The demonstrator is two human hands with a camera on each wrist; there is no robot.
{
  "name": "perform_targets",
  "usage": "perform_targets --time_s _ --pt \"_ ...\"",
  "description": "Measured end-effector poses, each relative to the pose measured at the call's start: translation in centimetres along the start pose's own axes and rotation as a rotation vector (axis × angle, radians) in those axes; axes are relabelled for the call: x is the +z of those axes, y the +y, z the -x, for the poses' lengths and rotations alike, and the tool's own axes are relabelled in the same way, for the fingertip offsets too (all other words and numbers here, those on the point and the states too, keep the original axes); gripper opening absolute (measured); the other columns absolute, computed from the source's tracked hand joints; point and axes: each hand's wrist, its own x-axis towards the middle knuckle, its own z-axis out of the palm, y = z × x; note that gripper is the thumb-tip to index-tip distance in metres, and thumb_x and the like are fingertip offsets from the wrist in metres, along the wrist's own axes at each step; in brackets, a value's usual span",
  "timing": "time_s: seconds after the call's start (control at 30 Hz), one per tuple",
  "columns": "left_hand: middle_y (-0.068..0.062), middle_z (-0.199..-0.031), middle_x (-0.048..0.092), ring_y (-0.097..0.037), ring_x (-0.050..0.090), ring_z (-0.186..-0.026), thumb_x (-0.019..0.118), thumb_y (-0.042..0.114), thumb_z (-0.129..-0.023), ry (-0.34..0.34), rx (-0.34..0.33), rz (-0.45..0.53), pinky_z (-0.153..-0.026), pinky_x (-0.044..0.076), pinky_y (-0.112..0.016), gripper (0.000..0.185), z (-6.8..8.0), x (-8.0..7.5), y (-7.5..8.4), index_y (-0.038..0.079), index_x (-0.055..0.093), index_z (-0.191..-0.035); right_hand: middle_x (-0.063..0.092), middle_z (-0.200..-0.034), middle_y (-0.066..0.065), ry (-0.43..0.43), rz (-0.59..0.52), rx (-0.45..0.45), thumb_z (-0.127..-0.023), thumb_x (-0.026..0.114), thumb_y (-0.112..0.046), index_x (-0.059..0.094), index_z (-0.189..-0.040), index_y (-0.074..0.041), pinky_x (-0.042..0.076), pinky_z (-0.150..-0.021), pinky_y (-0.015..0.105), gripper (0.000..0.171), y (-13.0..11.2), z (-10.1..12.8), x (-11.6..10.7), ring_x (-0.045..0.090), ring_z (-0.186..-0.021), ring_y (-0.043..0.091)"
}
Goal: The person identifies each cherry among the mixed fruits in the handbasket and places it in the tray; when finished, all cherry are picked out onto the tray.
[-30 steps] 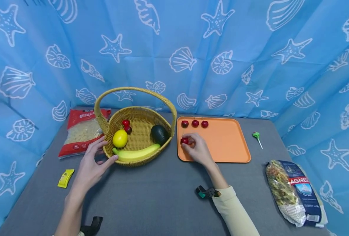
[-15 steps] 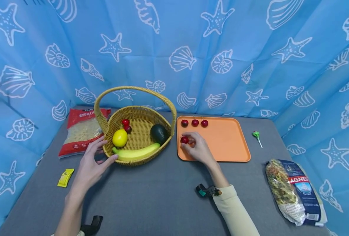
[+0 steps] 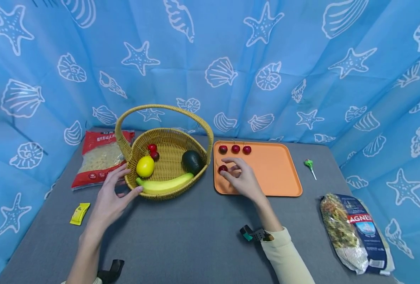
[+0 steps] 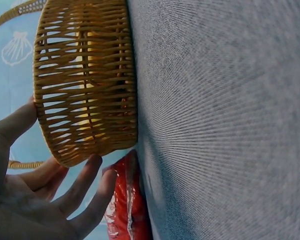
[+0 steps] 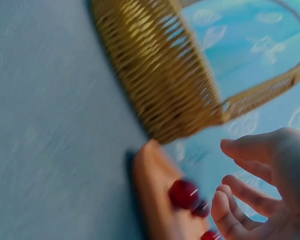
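Head view: the right hand [image 3: 243,179] has opened since half a second ago. Its fingers then pinched the cherry [image 3: 222,169]; now they are spread and lifted, and the cherry sits alone on the orange tray [image 3: 277,173], near the tray's left edge, at about 10 o'clock from the palm. I judge the cherry set down and released. Three more cherries [image 3: 235,149] line the tray's far edge. The left hand [image 3: 112,197] has kept its place, fingers relaxed and straight, thumb and fingertips against the wicker basket [image 3: 167,193] wall at 7 o'clock.

Left wrist view: the left hand [image 4: 35,190] touches the basket [image 4: 85,85]; the basket's contents are hidden behind the weave.

Right wrist view: blurred by motion. The right hand [image 5: 262,185] hangs open above the cherry [image 5: 183,194]; whether a fingertip touches it I cannot tell.
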Motion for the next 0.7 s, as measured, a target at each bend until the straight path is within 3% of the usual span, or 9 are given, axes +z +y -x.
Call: perform_targets --time_s 0.17,0.37,0.5,0.7 --pt "-0.024 -0.169 0.037 -0.047 0.053 -0.136 0.078 0.036 -0.102 0.014 0.02 0.002 -0.103 0.06 -0.068 0.073 0.1 0.1 -0.1 0.003 0.047 -0.16 0.071 -0.132 0.021 -0.006 -0.151 -0.047 -0.1 0.078 -0.008 0.07 -0.134 -0.007 0.063 -0.077 0.021 0.035 -3.3 0.4 -0.6 0.069 -0.102 0.024" --pt "-0.025 -0.168 0.038 -0.048 0.053 -0.135 0.078 0.035 -0.102 0.016 0.033 0.001 -0.102 0.06 -0.068 0.072 0.2 0.1 -0.1 0.003 0.048 -0.159 0.074 -0.123 0.018 -0.076 -0.255 -0.192 -0.098 0.076 -0.002 0.07 -0.13 -0.001 0.065 -0.079 0.022 0.032 -7.1 0.5 -0.3 0.07 -0.098 0.014" --pt "-0.025 -0.168 0.038 -0.048 0.052 -0.136 0.078 0.035 -0.102 0.01 0.03 0.008 -0.102 0.06 -0.069 0.072 0.2 0.0 0.0 0.003 0.047 -0.16 0.074 -0.122 0.019 -0.131 -0.295 -0.26 -0.098 0.075 0.0 0.071 -0.127 0.0 0.064 -0.078 0.025 0.029 -9.1 -0.3 1.1 0.07 -0.097 0.011" --pt "-0.025 -0.168 0.037 -0.048 0.052 -0.137 0.077 0.034 -0.102 0.006 0.023 0.011 -0.102 0.06 -0.069 0.072 0.2 0.0 0.0 0.004 0.047 -0.16 0.073 -0.125 0.013 -0.226 -0.284 -0.236 -0.101 0.075 -0.005 0.071 -0.128 -0.003 0.065 -0.083 0.027 0.027 -11.1 -3.0 4.3 0.072 -0.102 0.017"
